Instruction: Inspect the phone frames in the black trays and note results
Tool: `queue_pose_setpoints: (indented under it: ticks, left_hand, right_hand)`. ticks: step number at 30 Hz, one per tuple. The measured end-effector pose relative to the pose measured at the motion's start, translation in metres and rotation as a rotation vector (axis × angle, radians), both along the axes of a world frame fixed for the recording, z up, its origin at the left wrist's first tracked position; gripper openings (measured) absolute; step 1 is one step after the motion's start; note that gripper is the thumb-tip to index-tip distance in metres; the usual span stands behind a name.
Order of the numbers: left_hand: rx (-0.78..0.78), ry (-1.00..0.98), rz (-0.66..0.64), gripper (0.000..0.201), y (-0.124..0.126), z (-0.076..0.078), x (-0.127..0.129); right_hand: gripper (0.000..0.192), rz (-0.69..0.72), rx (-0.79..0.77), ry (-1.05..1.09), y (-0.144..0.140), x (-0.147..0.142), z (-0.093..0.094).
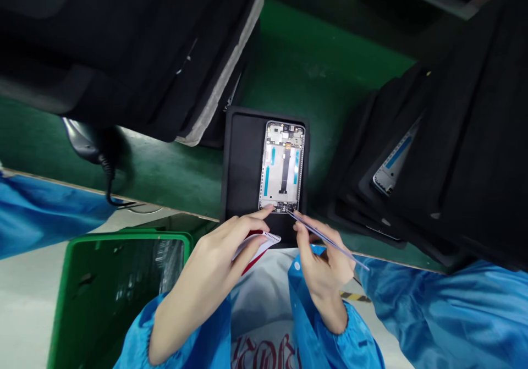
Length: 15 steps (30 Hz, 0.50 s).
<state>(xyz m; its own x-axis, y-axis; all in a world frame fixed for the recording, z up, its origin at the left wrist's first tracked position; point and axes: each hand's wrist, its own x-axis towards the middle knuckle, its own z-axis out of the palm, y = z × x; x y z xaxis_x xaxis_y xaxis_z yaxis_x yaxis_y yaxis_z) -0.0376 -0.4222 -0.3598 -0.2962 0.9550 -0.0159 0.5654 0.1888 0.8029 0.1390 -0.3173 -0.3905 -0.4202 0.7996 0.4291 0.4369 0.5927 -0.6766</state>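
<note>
Blue sleeves (322,325) closest to camera, both forearms coming up from the bottom edge. Left hand (225,253): fingers closed on a small white strip with red edge (264,242), index fingertip touching the bottom edge of the phone frame (282,165). Right hand (319,256): grip pinched shut on thin tweezers (325,240), held at a shallow angle, tip sitting at the frame's lower-right corner, right at the bottom connector area.

Phone frame lies face-open in a black foam tray (243,160), upright in view, directly ahead of both hands and between them; blue strips and a dark flex cable show down its middle. Tray sits on the green bench (313,66), its near end overhanging the bench edge.

Right of it: slanted stack of black trays (454,154), one showing another frame (396,163). Upper left: big dark foam-edged tray stack (136,44), a black handheld device with coiled cord (88,143) under it. Green bin (124,292) lower left, below bench level.
</note>
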Motion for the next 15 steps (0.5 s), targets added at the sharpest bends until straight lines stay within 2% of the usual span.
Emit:
queue_pose_setpoints:
  ticks: [6, 9, 12, 15]
  left_hand:
    - [-0.004, -0.017, -0.010, 0.015, 0.001, 0.000, 0.002]
    - [0.024, -0.039, 0.032, 0.013, -0.006, 0.003, 0.000]
    - [0.029, -0.009, 0.196, 0.011, -0.023, 0.005, -0.005]
    - [-0.074, -0.088, 0.367, 0.016, -0.036, 0.000, -0.006]
  right_hand:
    - [0.017, 0.017, -0.008, -0.032, 0.001, 0.000, -0.001]
    - [0.019, 0.012, -0.027, 0.004, 0.000, 0.003, -0.004]
    - [0.022, -0.040, -0.072, 0.180, -0.005, 0.007, -0.007]
    - [0.017, -0.082, -0.233, 0.255, -0.016, 0.009, -0.007]
